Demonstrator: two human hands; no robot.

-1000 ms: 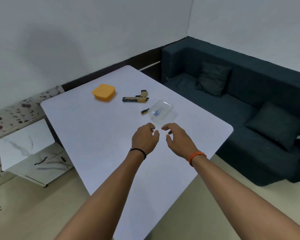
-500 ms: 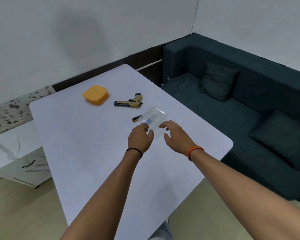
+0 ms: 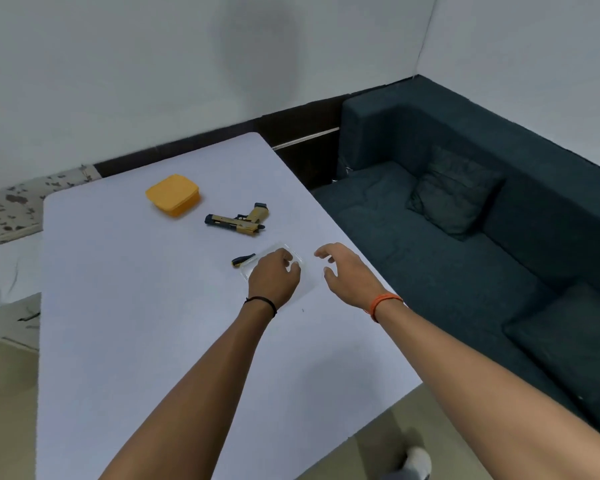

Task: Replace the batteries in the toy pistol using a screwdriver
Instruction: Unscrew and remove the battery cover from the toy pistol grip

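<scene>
Now reaching farther across the white table (image 3: 118, 306): left hand (image 3: 274, 277) curled over clear plastic tray (image 3: 307, 289), grasp unclear; right hand (image 3: 347, 271) open, empty. Small black-and-yellow screwdriver (image 3: 243, 260) beside; tan toy pistol (image 3: 238, 221) beyond, untouched; orange lidded box (image 3: 173, 194) farthest. Task barely begun.

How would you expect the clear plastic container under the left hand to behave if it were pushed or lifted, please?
The clear plastic container looks thin-walled, so it is probably light and may flex if squeezed. On the smooth white table it would likely slide rather than tip, being low and wide. The left hand hides its contents now, so loose items could rattle.
</scene>
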